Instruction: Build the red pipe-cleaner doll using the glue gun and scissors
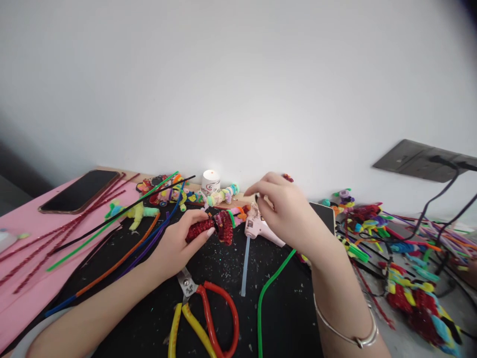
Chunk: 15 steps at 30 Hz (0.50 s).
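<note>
My left hand [182, 243] is closed around a dark red glittery pipe-cleaner piece [225, 227], gripping it between thumb and fingers. Close to its right end show bits of green and orange pipe cleaner [241, 214]. My right hand [281, 204] hovers above a pale pink hot glue gun [266, 231], fingers curled together; a tiny dark spot shows at the fingertips, too small to name. Out of the glue gun sticks a translucent glue stick [245, 268]. Scissors with red and yellow handles [219, 318] lie below my left hand on the black mat [286, 308].
A phone [80, 191] and red glitter stems [70, 228] rest on pink sheets at left. Along the wall are a white cup-like container [210, 183] and pipe-cleaner figures [223, 194]. Cords hang from a wall socket [425, 159] over piled pipe cleaners [417, 298] at right.
</note>
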Each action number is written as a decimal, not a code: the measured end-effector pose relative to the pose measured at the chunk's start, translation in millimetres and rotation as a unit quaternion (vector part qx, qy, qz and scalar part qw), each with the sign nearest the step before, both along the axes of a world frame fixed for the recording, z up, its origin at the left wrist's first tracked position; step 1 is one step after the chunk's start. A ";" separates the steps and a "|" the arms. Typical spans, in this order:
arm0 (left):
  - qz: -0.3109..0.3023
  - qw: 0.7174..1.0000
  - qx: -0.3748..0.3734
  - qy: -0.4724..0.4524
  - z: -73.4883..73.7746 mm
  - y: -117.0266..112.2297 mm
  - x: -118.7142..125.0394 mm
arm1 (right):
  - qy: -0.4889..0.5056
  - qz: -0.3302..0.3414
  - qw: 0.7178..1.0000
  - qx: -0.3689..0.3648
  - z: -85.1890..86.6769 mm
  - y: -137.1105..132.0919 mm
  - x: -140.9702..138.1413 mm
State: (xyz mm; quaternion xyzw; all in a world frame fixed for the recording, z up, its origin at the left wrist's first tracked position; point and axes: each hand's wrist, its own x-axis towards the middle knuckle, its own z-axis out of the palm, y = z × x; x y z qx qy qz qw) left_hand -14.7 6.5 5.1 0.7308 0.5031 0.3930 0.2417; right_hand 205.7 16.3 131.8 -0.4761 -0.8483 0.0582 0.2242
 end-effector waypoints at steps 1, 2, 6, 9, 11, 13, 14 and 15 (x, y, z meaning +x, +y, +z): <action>0.008 0.999 -0.025 -0.041 0.5 1.0 1.3 | 0.024 -0.015 0.999 0.018 1.1 0.5 0.0; 0.013 0.995 -0.054 -0.086 1.1 2.0 2.6 | 0.045 -0.031 0.998 0.030 1.8 1.2 0.3; -0.010 0.948 -0.171 -0.268 3.6 5.9 6.8 | 0.093 -0.084 0.991 0.051 -0.3 6.3 3.5; -0.056 0.903 -0.212 -0.369 4.6 7.3 8.4 | 0.110 -0.107 0.986 0.063 -4.8 11.6 6.2; -0.088 0.880 -0.229 -0.408 3.3 7.8 8.6 | 0.112 -0.117 0.985 0.057 -7.6 15.1 7.2; -0.115 0.855 -0.251 -0.439 0.4 8.3 8.2 | 0.108 -0.126 0.985 0.038 -10.6 18.8 7.3; -0.127 0.841 -0.263 -0.455 -1.5 8.6 7.9 | 0.105 -0.133 0.985 0.029 -12.6 20.8 6.8; -0.137 0.827 -0.275 -0.471 -3.3 8.8 7.5 | 0.102 -0.139 0.985 0.022 -15.1 22.9 6.2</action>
